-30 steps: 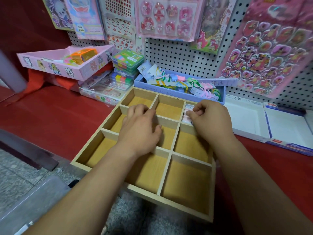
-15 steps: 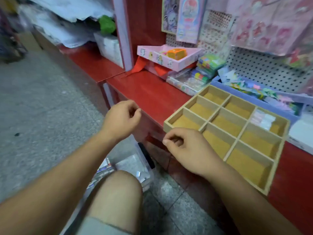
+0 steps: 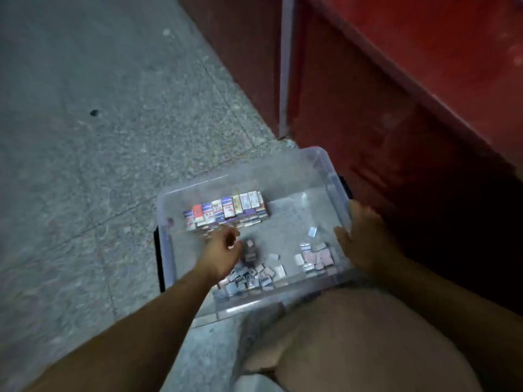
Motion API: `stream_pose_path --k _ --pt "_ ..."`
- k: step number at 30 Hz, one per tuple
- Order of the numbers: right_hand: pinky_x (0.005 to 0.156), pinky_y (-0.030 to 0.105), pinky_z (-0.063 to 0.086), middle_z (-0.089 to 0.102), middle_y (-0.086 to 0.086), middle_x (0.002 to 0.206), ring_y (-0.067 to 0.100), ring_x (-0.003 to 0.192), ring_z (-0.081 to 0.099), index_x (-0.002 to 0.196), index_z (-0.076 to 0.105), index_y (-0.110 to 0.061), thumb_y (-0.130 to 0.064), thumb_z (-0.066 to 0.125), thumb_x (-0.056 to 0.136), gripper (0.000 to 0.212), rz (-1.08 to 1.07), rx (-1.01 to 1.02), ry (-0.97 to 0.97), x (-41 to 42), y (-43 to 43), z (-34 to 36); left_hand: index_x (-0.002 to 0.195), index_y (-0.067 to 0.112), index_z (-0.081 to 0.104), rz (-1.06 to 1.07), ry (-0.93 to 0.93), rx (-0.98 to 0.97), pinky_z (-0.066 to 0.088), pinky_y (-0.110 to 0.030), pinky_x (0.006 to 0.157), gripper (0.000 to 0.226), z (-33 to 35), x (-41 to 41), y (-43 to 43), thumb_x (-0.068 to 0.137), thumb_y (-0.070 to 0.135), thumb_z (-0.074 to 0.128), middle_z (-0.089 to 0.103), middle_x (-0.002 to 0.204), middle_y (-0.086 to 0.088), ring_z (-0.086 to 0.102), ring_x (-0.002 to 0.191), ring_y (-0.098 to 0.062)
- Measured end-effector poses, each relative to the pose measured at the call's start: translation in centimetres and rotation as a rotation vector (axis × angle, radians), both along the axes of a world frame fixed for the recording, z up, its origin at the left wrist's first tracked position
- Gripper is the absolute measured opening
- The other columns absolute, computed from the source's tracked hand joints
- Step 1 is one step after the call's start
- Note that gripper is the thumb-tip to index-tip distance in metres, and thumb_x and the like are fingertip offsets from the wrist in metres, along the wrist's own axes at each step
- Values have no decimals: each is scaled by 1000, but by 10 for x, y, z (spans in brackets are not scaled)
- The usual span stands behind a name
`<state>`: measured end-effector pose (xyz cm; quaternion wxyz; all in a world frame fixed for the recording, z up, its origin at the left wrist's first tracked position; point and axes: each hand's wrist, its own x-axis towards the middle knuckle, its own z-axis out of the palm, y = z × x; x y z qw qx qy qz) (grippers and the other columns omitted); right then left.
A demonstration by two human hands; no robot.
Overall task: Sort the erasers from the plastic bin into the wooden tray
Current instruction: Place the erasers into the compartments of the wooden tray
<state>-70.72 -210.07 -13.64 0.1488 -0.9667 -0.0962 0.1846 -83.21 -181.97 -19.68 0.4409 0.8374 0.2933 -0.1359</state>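
The clear plastic bin stands on the floor in front of my knee. A neat row of boxed erasers lines its far left side. Loose erasers lie along its near wall, with a second heap at the near right. My left hand is inside the bin, fingers curled beside a small dark eraser stack; blur hides whether it holds one. My right hand rests on the bin's right rim, thumb inside. The wooden tray is out of view.
A red cabinet front rises just right of the bin, with a pale vertical strip at its corner. Grey speckled floor spreads to the left. My bare knee fills the lower right.
My view has swung down from the tray on the red counter to the bin on the floor. Both hands have left the tray; the left is now in the bin, the right at its rim.
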Motion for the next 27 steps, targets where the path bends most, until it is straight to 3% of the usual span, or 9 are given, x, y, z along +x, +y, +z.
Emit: stream_pose_path --k 3,6,10,13,20,23,27 --pt "100 52 46 54 26 131 46 119 53 140 40 -9 -35 65 92 60 -57 24 -52 -2 11 -21 138 14 52 -44 223 145 47 -39 101 47 -47 -6 5 95 31 65 54 131 -17 58 114 -36" --pt "108 54 42 47 30 143 48 129 47 146 36 -5 -33 65 92 67 -79 52 -135 -8 15 -34 148 22 40 -248 307 297 35 -41 111 69 -71 -6 -1 91 53 63 40 146 -15 39 136 -37" --pt "106 52 42 47 29 145 48 128 49 150 32 -6 -34 65 91 73 -70 50 -146 -7 13 -37 142 33 41 -503 319 479 36 -43 107 77 -96 -9 0 80 78 46 43 140 -7 40 131 -30" --pt "103 53 43 49 28 142 47 126 50 150 33 -6 -34 64 91 72 -87 58 -120 -6 14 -35 137 30 46 -633 298 552 38 -43 102 84 -107 -9 5 75 83 24 46 138 -7 44 125 -29" --pt "103 51 43 48 26 143 45 128 48 150 33 -5 -31 64 92 71 -73 74 -120 -6 14 -35 146 24 40 -810 242 410 45 -41 97 64 -116 -15 2 96 64 45 43 147 -5 42 134 -26" --pt "102 50 43 49 24 142 43 128 48 149 34 -7 -33 63 93 68 -68 69 -117 -6 13 -37 143 25 47 -844 230 375 46 -38 92 59 -117 -16 -3 96 62 47 49 138 -4 44 130 -25" --pt "101 50 44 49 24 142 43 128 48 149 34 -7 -32 63 93 68 -68 68 -113 -6 14 -38 132 22 53 -808 226 263 49 -35 87 65 -118 -18 -8 88 68 39 58 115 -6 56 112 -28"
